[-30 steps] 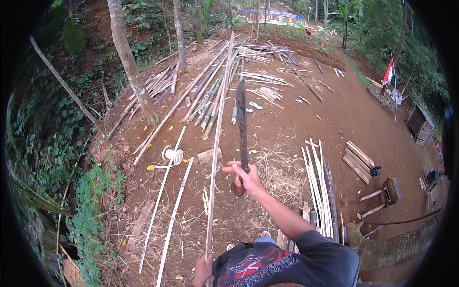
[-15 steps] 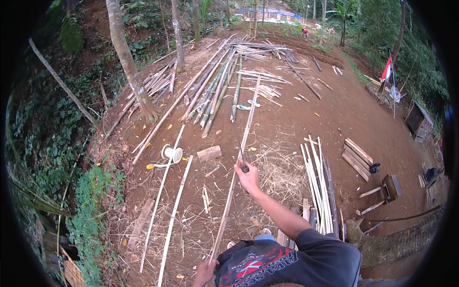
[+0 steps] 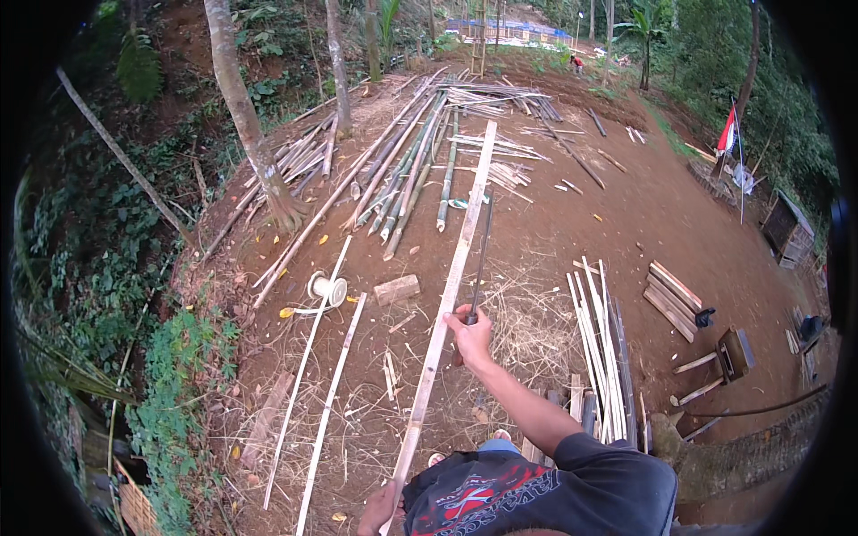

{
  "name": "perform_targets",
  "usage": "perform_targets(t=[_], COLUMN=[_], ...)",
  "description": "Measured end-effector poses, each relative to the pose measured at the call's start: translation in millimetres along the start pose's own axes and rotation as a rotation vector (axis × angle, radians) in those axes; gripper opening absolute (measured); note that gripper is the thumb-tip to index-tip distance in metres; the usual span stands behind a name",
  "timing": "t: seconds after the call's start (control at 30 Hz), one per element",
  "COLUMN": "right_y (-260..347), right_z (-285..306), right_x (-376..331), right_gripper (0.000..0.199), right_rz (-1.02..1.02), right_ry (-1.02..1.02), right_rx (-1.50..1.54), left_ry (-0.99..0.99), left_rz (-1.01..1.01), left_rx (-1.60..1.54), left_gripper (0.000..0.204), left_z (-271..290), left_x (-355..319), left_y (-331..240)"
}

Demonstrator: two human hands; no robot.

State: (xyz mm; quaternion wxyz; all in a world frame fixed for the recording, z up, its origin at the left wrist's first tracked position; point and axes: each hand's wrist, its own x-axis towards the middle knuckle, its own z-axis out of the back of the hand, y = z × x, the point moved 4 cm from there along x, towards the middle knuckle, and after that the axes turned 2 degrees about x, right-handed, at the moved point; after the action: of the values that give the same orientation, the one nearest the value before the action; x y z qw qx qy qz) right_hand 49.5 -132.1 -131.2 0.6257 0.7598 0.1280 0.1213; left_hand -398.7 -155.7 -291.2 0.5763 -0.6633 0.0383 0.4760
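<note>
A long split bamboo strip [image 3: 450, 308] runs from my lap out toward the bamboo pile, its pale broad face turned up. My left hand [image 3: 380, 509], low in the view, is closed around its near end. Farther along, my right hand [image 3: 472, 338] grips the dark handle of a long-bladed knife [image 3: 483, 259]. That blade points away from me, just right of the strip. My right thumb and fingers lie close against the strip's right edge; whether they touch it I cannot tell.
Two thin bamboo strips [image 3: 334, 393] lie left, near a cream spool [image 3: 327, 289] and a wood block [image 3: 397, 289]. Pale strips [image 3: 597, 357] lie right, beside a small wooden stool [image 3: 733, 355]. Bamboo poles [image 3: 407, 170] are heaped ahead; shavings [image 3: 527, 326] litter the dirt.
The knife has swung from across the strip to its right side, blade now angled rightward. The strip has turned to show more of its broad face and its far end has shifted slightly right.
</note>
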Motion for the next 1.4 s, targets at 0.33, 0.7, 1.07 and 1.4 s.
perform_targets(t=[0.33,0.7,1.07,1.4], right_y=[0.7,20.9,35.2,55.5], right_z=[-0.5,32.9,60.6,77.5], right_x=[-12.1,-18.9,-62.8,-9.8], right_gripper=[0.031,0.031,0.024,0.016], right_rz=[-0.123,0.137,0.542,0.451], right_ry=[0.009,0.142,0.777,0.718], right_rx=[0.19,-0.279,-1.088,-1.297], left_ry=[-0.202,-0.192,-0.331,-0.345], left_rz=[-0.228,-0.365,-0.522,-0.549], left_rx=[0.328,0.146,0.254,0.287], left_gripper=[0.041,0.044,0.052,0.046], left_z=[-1.5,-21.0,-33.0,-23.8], left_x=[16.4,-18.0,-22.4,-32.6], left_y=[-23.7,-104.8,-142.8,-107.2])
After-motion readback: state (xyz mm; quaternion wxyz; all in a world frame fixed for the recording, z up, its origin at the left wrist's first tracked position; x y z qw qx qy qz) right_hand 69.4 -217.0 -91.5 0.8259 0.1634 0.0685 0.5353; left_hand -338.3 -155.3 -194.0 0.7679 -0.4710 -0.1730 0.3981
